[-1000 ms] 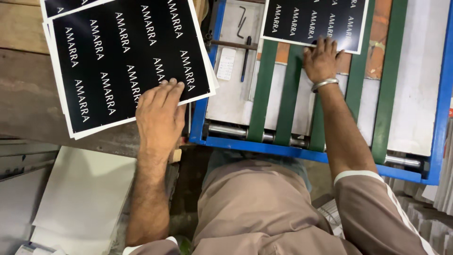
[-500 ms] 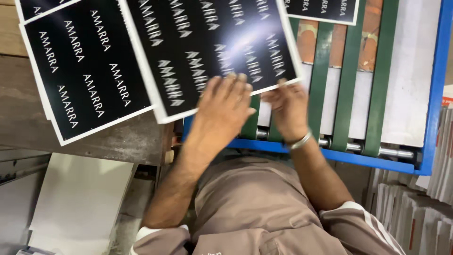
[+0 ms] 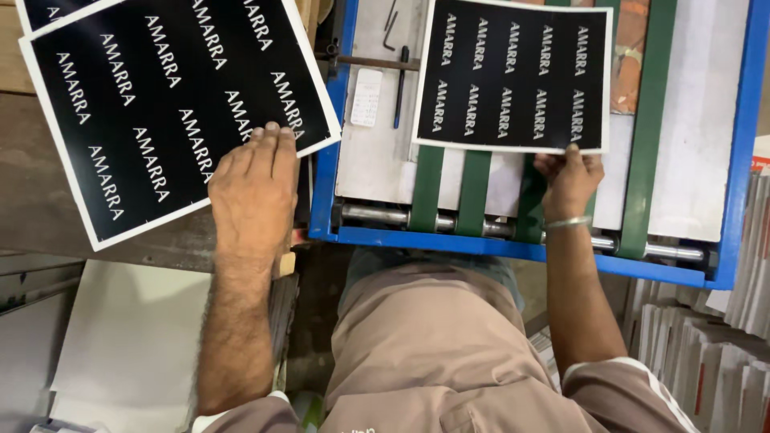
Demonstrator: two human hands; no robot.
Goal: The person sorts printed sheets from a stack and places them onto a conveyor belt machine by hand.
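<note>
Right hand [image 3: 571, 178] feeds black sheet [image 3: 513, 76] long side across belts [image 3: 473, 180]; left hand [image 3: 255, 188] presses stack [image 3: 152, 104].

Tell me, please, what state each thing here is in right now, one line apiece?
Left hand: flat, palm down, pressing the stack's near corner.
Stack of black printed sheets: lying flat on the wooden bench, skewed.
Right hand: pinching the single sheet's near edge.
Single black sheet: flat on the green belts, square to them.
Green belts: whether running cannot be told.
Black pen: lying loose on the grey plate.
</note>
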